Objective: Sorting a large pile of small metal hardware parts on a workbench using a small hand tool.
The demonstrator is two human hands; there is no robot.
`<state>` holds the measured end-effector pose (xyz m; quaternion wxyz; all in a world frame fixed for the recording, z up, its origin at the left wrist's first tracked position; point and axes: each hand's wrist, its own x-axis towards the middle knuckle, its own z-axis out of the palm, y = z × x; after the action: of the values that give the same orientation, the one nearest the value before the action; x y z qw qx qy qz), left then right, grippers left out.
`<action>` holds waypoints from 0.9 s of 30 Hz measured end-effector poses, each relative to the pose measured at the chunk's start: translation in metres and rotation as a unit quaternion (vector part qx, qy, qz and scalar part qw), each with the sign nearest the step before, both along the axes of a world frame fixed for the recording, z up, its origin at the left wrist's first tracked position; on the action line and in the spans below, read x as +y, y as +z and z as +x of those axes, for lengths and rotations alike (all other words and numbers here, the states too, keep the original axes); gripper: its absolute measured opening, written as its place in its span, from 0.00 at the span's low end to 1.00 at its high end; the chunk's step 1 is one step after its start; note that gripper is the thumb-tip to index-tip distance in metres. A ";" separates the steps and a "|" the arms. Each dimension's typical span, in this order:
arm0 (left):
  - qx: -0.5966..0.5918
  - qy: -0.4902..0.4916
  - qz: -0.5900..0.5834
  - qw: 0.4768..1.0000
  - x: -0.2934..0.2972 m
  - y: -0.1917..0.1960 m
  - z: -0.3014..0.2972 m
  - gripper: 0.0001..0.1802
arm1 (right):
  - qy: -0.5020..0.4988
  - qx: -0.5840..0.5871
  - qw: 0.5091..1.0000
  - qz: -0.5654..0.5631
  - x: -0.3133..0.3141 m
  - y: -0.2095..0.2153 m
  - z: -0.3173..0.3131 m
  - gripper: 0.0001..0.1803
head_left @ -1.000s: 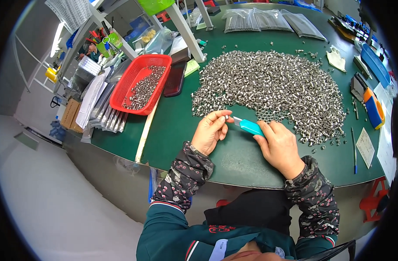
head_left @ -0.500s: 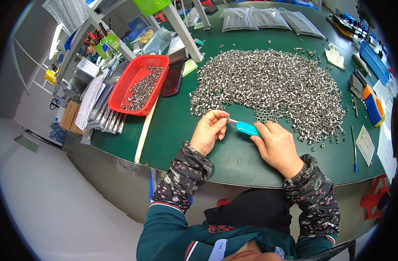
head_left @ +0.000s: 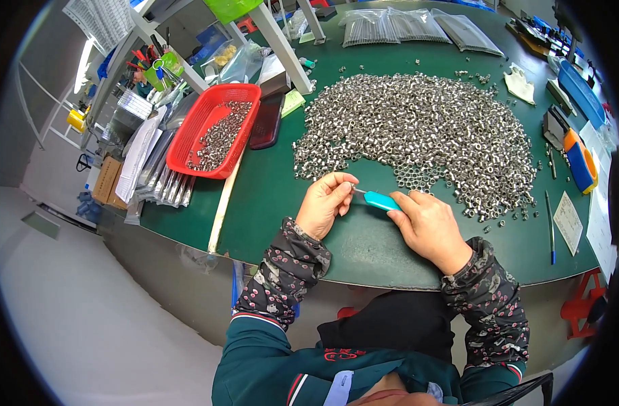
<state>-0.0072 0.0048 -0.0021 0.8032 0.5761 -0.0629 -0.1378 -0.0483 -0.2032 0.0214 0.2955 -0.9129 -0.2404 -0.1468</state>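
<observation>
Between the thumb and fingertips of my left hand (head_left: 323, 206) is a small metal ring (head_left: 353, 186), partly covered by the fingers. My right hand (head_left: 432, 227) is closed round the teal handle of a slim-bladed knife (head_left: 381, 201). The thin blade points left, and its tip meets the ring; whether it sits inside the bore or on the rim I cannot tell. Both hands are above the green table (head_left: 370, 254), just in front of a broad pile of small metal rings (head_left: 418, 125). The rings nearest my hands lie in a flat single layer.
Left of the pile stands a red plastic basket (head_left: 176, 152) with more rings. A dark case (head_left: 267, 122) and flat packets (head_left: 164, 172) flank it. Clear bags of parts (head_left: 370, 28) lie at the back. On the right are a blue-orange tool (head_left: 580, 166), a pen (head_left: 551, 227) and a blue tray (head_left: 581, 95).
The knife has turned slightly in my right hand, so its blade looks narrower, and its handle has shifted a little left. My left hand stays on the ring.
</observation>
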 end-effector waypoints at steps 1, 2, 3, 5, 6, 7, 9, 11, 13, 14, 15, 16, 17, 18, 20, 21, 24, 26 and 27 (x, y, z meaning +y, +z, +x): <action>-0.003 -0.004 -0.006 1.000 0.000 -0.001 0.000 0.07 | 0.001 0.000 1.000 0.000 0.000 0.000 0.000 0.11; -0.003 -0.003 -0.006 1.000 0.000 -0.002 0.000 0.07 | 0.001 0.002 1.000 0.001 0.000 -0.001 0.000 0.11; -0.003 0.000 -0.007 1.000 -0.001 -0.002 0.000 0.07 | 0.001 0.003 1.000 0.001 0.000 -0.001 0.000 0.11; -0.003 0.003 -0.007 1.000 -0.002 -0.002 0.000 0.07 | -0.003 0.000 1.000 0.002 0.000 -0.001 0.000 0.11; -0.004 0.004 -0.010 1.000 -0.001 -0.003 0.000 0.07 | -0.006 -0.003 1.000 0.004 0.001 -0.001 0.000 0.11; -0.005 0.005 -0.012 1.000 -0.001 -0.004 0.000 0.08 | -0.006 -0.003 1.000 0.004 0.001 -0.001 0.000 0.11; 0.001 0.011 -0.010 1.000 -0.002 -0.003 -0.001 0.08 | -0.010 -0.022 1.000 0.002 0.002 -0.003 0.000 0.11; 0.008 0.017 -0.009 1.000 -0.002 -0.004 -0.001 0.08 | -0.014 -0.027 1.000 -0.002 0.002 -0.003 0.001 0.11; 0.009 0.013 -0.028 0.999 -0.001 -0.005 0.000 0.08 | -0.018 -0.033 0.999 -0.006 0.003 -0.004 0.002 0.11; 0.010 0.013 -0.029 0.999 -0.002 -0.005 0.000 0.08 | -0.021 -0.050 0.999 -0.009 0.003 -0.004 0.003 0.12; 0.009 0.013 -0.026 1.000 -0.001 -0.005 0.000 0.08 | -0.023 -0.066 0.998 -0.011 0.003 -0.005 0.003 0.12; 0.008 0.014 -0.023 1.000 -0.001 -0.005 0.000 0.08 | -0.022 -0.065 0.998 -0.011 0.004 -0.005 0.003 0.12; 0.008 0.014 -0.023 1.000 -0.001 -0.005 0.000 0.08 | -0.023 -0.073 0.997 -0.015 0.004 -0.004 0.003 0.13; 0.007 0.011 -0.028 1.000 -0.001 -0.006 0.001 0.08 | -0.025 -0.081 0.996 -0.019 0.004 -0.004 0.003 0.13; 0.007 0.007 -0.034 0.999 -0.002 -0.006 0.001 0.08 | -0.024 -0.089 0.996 -0.018 0.003 -0.006 0.004 0.14; 0.011 0.010 -0.029 0.999 -0.001 -0.005 0.001 0.08 | -0.021 -0.096 0.995 -0.016 0.003 -0.006 0.004 0.15; 0.016 0.009 -0.029 0.999 0.000 -0.005 0.001 0.09 | -0.020 -0.095 0.995 -0.030 0.004 -0.005 0.005 0.15; 0.016 0.005 -0.034 0.999 -0.001 -0.004 0.001 0.09 | -0.020 -0.104 0.994 -0.038 0.003 -0.005 0.005 0.16; 0.016 0.008 -0.027 0.999 -0.001 -0.003 0.000 0.09 | -0.020 -0.112 0.992 -0.045 0.003 -0.006 0.006 0.16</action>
<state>-0.0068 0.0033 -0.0054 0.8206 0.5522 -0.0489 -0.1390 -0.0427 -0.2001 0.0159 0.2218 -0.9078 -0.2598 -0.2432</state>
